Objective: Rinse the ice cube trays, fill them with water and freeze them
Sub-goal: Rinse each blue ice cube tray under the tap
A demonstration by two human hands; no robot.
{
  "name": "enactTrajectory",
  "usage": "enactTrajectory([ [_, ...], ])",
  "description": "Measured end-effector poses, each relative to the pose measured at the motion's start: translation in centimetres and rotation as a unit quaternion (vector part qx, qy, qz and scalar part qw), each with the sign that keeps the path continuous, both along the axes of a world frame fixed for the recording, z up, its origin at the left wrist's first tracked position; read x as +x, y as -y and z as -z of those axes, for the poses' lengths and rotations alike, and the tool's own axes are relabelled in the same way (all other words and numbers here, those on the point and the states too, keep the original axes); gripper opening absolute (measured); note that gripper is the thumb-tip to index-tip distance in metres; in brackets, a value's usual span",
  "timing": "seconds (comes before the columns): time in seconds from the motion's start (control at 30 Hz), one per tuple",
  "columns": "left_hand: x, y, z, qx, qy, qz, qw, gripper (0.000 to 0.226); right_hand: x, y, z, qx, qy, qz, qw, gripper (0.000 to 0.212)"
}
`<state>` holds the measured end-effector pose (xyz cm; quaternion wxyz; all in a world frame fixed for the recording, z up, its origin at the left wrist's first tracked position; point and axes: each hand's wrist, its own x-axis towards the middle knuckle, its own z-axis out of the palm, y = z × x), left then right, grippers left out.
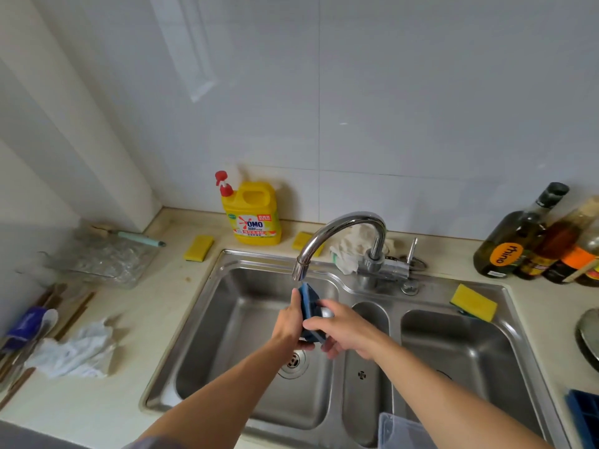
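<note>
Ice cube tray (pixel 310 303), blue, is being held on edge just below the spout of the single faucet (pixel 343 222), over the left basin of the steel sink (pixel 227 319). It is being gripped by both hands: the left hand (pixel 288 322) is being wrapped round its left side, and the right hand (pixel 346 332) is being curled round its lower right side. A second blue tray (pixel 583 416) is being kept on the counter (pixel 155 319) at the lower right, partly cut off by the frame edge.

Three yellow sponges are being kept near the sink:
- the first sponge (pixel 197 247) beside the one detergent bottle (pixel 256 215)
- the second sponge (pixel 301 240) behind the faucet neck
- the third sponge (pixel 475 301) on the sink rim

Two white cloths are being counted: the counter cloth (pixel 74 348) at left and the faucet cloth (pixel 353 247) behind the tap. At least three dark bottles (pixel 515 241) are being stored far right.
</note>
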<state>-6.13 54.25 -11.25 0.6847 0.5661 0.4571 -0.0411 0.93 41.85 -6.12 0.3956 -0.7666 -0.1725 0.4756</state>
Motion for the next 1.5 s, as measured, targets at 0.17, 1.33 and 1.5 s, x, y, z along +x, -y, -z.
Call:
enactTrajectory([
  [0.17,0.9,-0.6,0.0,0.003,-0.013,-0.001,1.0,0.072,0.7,-0.8,0.3,0.004,0.0,-0.001,1.0,0.054],
  [1.33,5.6,-9.4,4.8,-0.096,0.003,0.11,0.989,0.06,-1.8,12.3,7.5,-0.335,0.156,0.013,0.929,0.062],
  [1.5,4.9,-7.3,4.0,-0.104,0.038,0.105,0.988,0.051,-4.8,16.8,8.4,-0.346,0.22,-0.02,0.912,0.077],
])
